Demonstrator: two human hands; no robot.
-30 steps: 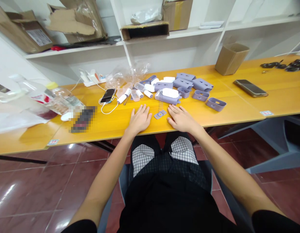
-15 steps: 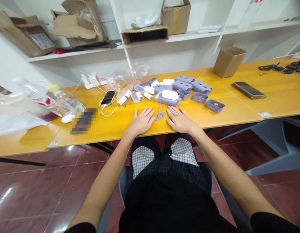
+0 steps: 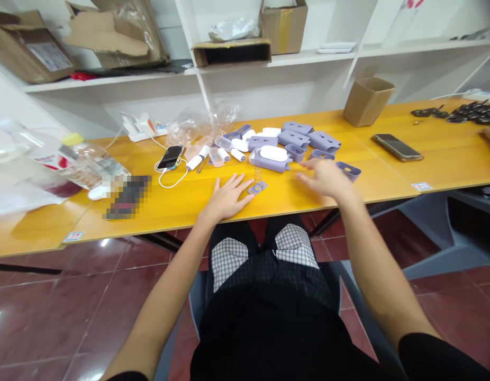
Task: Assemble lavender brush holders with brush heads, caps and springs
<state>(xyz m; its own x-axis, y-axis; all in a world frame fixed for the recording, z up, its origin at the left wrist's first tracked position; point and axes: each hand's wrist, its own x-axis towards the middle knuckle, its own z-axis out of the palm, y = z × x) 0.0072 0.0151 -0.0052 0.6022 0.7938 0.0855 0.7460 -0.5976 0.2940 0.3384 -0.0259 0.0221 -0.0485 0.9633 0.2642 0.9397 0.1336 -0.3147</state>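
My left hand (image 3: 226, 199) lies flat on the table with its fingers spread and holds nothing. Beside its fingertips is a small flat grey-purple piece with rings (image 3: 257, 188), and a thin coil spring (image 3: 258, 173) stretches just behind it. My right hand (image 3: 326, 178) is open above the table, fingers apart and slightly blurred, with nothing in it. It is close to the purple oval rings (image 3: 350, 171) and partly covers one of them. Behind both hands sits a perforated purple housing (image 3: 269, 161) with a white rounded part (image 3: 273, 153) on top.
More purple housings (image 3: 324, 141) and white cylinders (image 3: 237, 154) crowd the table's middle. A charging phone (image 3: 171, 157) and bottles (image 3: 98, 159) stand left. Rightward are another phone (image 3: 396, 146), a cardboard box (image 3: 368, 101) and black parts (image 3: 475, 112). Shelves (image 3: 308, 56) rise behind.
My right hand has lifted off the table and moved right, toward the purple oval rings. My left hand stays flat on the table. The view has shifted slightly.
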